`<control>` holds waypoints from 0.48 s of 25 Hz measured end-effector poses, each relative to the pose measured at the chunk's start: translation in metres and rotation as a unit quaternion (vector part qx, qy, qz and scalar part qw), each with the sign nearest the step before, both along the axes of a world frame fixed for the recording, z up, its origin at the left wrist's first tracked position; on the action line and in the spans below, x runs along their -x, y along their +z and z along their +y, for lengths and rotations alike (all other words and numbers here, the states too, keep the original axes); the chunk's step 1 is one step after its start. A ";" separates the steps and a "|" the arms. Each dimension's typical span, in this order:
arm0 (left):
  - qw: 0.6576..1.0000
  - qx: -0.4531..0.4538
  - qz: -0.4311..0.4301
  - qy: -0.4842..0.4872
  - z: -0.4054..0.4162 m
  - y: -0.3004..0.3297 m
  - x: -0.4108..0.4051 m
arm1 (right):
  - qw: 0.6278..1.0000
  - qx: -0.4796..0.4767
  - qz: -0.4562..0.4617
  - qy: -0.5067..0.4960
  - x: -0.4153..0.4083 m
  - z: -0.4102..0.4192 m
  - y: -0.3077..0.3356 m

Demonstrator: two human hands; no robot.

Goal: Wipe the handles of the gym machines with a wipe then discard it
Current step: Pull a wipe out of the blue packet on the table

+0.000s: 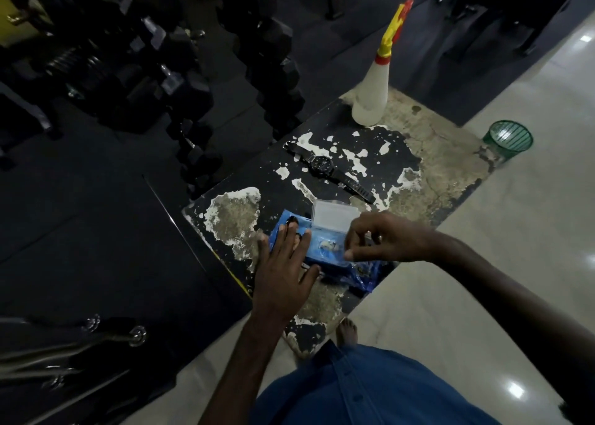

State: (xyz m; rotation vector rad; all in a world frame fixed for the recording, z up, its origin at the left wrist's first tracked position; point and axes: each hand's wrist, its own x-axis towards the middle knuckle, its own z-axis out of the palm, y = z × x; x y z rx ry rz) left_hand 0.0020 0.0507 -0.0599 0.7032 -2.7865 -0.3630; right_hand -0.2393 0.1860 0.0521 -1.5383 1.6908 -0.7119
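A blue pack of wipes (325,250) lies on a worn black bench top (370,154), its clear flip lid (335,215) standing open. My left hand (283,270) presses flat on the pack's left end with straight fingers. My right hand (383,237) hovers over the pack's right side with curled fingers at the opening, where a bit of white wipe (328,247) shows. Whether those fingers pinch the wipe is unclear.
A black wristwatch (325,167) lies on the bench beyond the pack. A white spray bottle (373,89) with a yellow and red trigger stands at the far end. A green mesh bin (508,139) sits on the tiled floor to the right. Dumbbells (180,80) fill racks to the left.
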 end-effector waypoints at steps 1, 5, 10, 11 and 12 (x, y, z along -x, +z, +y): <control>1.000 -0.001 -0.002 0.003 0.001 0.001 0.000 | 1.000 -0.001 0.023 -0.007 0.001 0.002 0.001; 1.000 -0.005 -0.007 0.008 0.002 0.002 0.001 | 0.979 -0.005 0.203 -0.006 -0.016 -0.020 -0.004; 1.000 -0.011 -0.007 0.005 0.001 0.005 0.001 | 0.927 -0.010 0.367 0.072 -0.032 -0.043 -0.007; 1.000 -0.013 -0.013 0.007 0.001 0.006 0.001 | 0.924 0.003 0.372 0.085 -0.031 -0.044 -0.008; 1.000 -0.015 -0.019 0.008 0.002 0.007 0.002 | 0.921 0.020 0.378 0.094 -0.030 -0.044 -0.009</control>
